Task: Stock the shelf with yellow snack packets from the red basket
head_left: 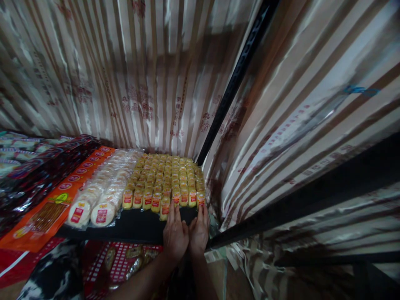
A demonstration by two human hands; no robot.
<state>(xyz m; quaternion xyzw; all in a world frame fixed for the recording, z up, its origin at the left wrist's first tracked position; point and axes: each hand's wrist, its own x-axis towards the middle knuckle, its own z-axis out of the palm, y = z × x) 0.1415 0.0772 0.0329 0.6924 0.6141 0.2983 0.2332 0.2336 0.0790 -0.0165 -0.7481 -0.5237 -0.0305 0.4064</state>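
Small wrapped yellow snack packets with red and white labels stand in tight rows on a black shelf. My left hand reaches to the front of these rows, its fingers stretched out against the packets' front ends. Beside it, my right hand has its fingers extended up to the front of the rightmost row. Neither hand is wrapped round a packet. One row, just left of my left fingertips, sticks out further forward than its neighbours.
Left of the packets lie rows of round white wrapped biscuits, an orange snack bag and dark shiny packages. A red basket with several wrapped items is below the shelf. A black upright post and striped plastic sheeting stand behind.
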